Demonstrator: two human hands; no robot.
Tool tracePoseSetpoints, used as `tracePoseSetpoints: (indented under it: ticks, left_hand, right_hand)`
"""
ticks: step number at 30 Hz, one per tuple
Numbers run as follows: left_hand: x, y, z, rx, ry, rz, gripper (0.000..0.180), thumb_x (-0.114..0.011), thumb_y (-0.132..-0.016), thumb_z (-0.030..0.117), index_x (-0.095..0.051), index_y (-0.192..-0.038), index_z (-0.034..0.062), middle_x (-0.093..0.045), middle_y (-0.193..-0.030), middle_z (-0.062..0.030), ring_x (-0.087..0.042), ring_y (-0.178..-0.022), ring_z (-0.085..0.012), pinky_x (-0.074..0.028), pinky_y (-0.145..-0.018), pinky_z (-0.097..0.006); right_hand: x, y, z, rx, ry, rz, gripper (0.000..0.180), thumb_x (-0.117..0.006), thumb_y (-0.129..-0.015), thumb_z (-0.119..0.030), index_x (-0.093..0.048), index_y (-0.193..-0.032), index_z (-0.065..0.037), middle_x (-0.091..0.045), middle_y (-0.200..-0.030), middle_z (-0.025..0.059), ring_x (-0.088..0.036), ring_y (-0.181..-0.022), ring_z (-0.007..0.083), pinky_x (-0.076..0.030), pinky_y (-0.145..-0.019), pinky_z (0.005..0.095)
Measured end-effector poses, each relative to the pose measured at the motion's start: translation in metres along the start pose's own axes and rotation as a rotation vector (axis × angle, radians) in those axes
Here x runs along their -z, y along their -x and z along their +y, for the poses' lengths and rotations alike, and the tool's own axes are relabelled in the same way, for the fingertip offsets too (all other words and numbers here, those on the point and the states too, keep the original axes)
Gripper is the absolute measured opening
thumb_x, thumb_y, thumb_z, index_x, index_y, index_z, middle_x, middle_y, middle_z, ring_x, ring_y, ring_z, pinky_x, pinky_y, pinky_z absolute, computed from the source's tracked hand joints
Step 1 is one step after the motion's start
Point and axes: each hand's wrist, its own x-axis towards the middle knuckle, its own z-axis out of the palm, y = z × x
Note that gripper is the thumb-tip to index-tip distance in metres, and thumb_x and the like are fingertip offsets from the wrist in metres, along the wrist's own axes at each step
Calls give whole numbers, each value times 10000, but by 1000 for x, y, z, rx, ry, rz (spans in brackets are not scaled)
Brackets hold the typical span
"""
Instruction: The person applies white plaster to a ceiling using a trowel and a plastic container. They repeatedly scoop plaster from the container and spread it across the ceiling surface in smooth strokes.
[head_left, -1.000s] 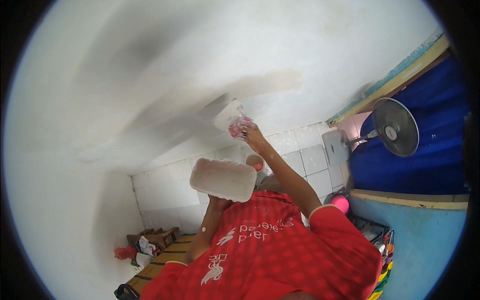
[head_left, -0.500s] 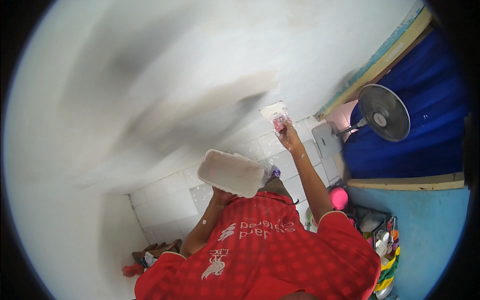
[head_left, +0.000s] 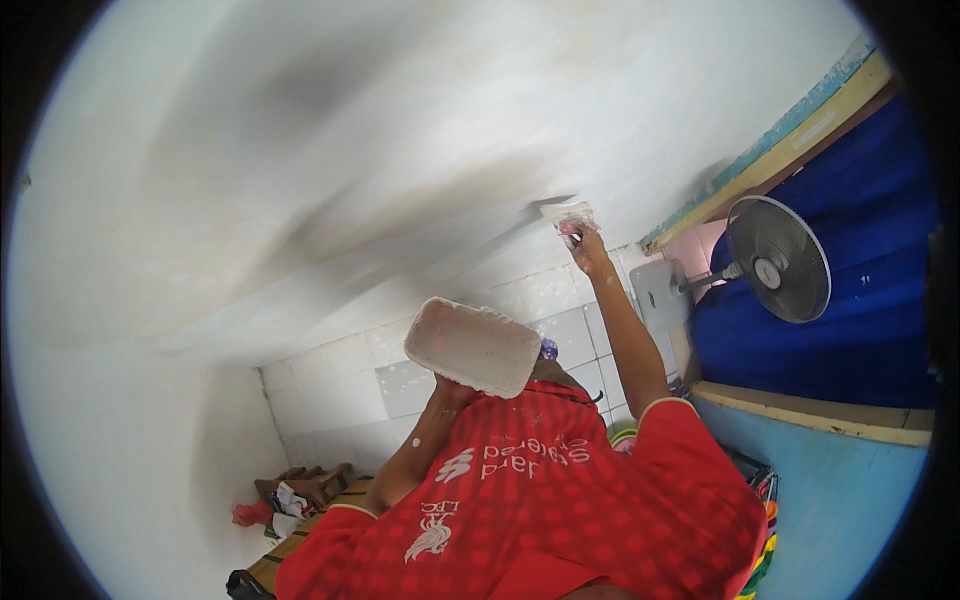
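My left hand (head_left: 456,388) grips a shallow rectangular tray (head_left: 470,347) from beneath. The tray is smeared with a whitish paste and tilted in front of my chest; its underside hides most of the fingers. Out to the right, my right hand (head_left: 588,248) is closed round the reddish handle of a putty knife (head_left: 567,214). Its wide blade is coated in white paste and faces the white wall (head_left: 400,110). Whether the blade touches the wall, I cannot tell. A greyish-beige patch (head_left: 500,180) shows on the wall left of the blade.
A standing fan (head_left: 776,258) is on the right before a blue curtain (head_left: 870,240). White floor tiles (head_left: 340,400) splashed with paste run along the wall's foot. Wooden furniture (head_left: 310,485) with cloths stands lower left, and colourful items (head_left: 768,550) lie lower right.
My right hand has turned the putty knife flatter and moved it slightly right. The tray has shifted a little to the right in the picture. More of the wooden furniture shows at lower left.
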Motion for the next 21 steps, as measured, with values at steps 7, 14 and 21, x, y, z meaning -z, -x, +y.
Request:
tracePoseSetpoints:
  ticks: [7, 14, 21]
  left_hand:
    - [-4, 5, -7, -113, 46, 174, 468, -414, -930, 493, -522, -1111, 75, -579, -1040, -93, -566, -965, -226, -473, -836, -399]
    - [28, 29, 4, -272, 66, 116, 434, -353, -961, 460, -482, -1183, 111, -525, -1160, -84, -510, -1081, -245, -394, -973, -439]
    - [-3, -35, -91, -200, 211, 278, 457, -345, -961, 459, -441, -1267, 133, -502, -1231, -81, -486, -1142, -255, -372, -1007, -460]
  right_hand:
    - [-49, -75, -39, -88, -170, 54, 71, -475, -849, 15, -545, -854, 26, -597, -899, 124, -623, -784, 214, -569, -775, 301]
    - [-100, 30, -131, 727, 779, -105, 199, -547, -912, -173, -628, -1046, -52, -634, -1115, 128, -592, -1041, 302, -479, -858, 355]
    - [94, -22, -141, 606, 924, 682, 292, -463, -943, -215, -612, -1119, -35, -630, -1111, 173, -639, -894, 284, -524, -742, 379]
